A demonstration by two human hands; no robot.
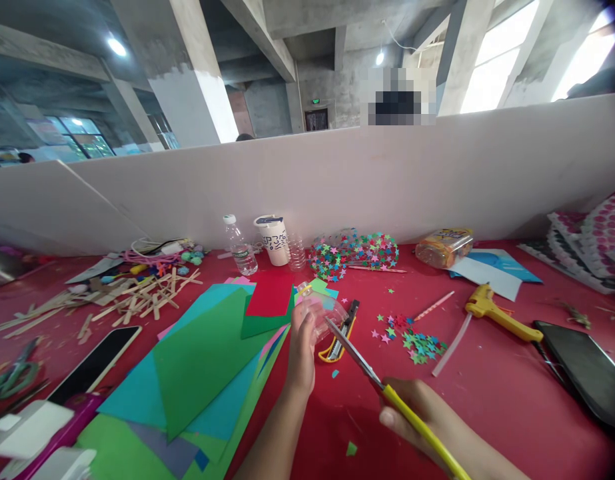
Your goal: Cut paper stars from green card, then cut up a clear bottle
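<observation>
At the bottom of the frame, right of centre, we see the right hand (412, 410) closed around the yellow handle of a pair of scissors (372, 377). The blades point up and to the left, and the tip reaches the clear plastic bottle piece (323, 310). The left hand (301, 350) is in the centre of the frame, fingers wrapped around that bottle piece, holding it just above the red tabletop (487, 387).

Just behind the bottle piece lies a utility knife (344, 330), black w/ yellow. To the left of the hands, a pile of coloured paper sheets (197, 373) covers the lower left part, green and teal on top, w/ a red sheet (270, 295) further back. A dark phone (94, 363) lies at the left of the pile.

Right of centre we see small paper stars (417, 343) scattered, a white straw (452, 345) beside them, then a yellow glue gun (497, 315), and a black tablet (582, 370) near the right edge.

Further back, at the left, wooden sticks (132, 300) lie in a heap. In the middle back stand a small water bottle (240, 247) and a white cup (273, 240), near each other, and approx. at their right a bag of stars (354, 253). An orange-lidded container (444, 248) lies on its side farther right. A white partition wall (387, 180) closes the tabletop at the back.
</observation>
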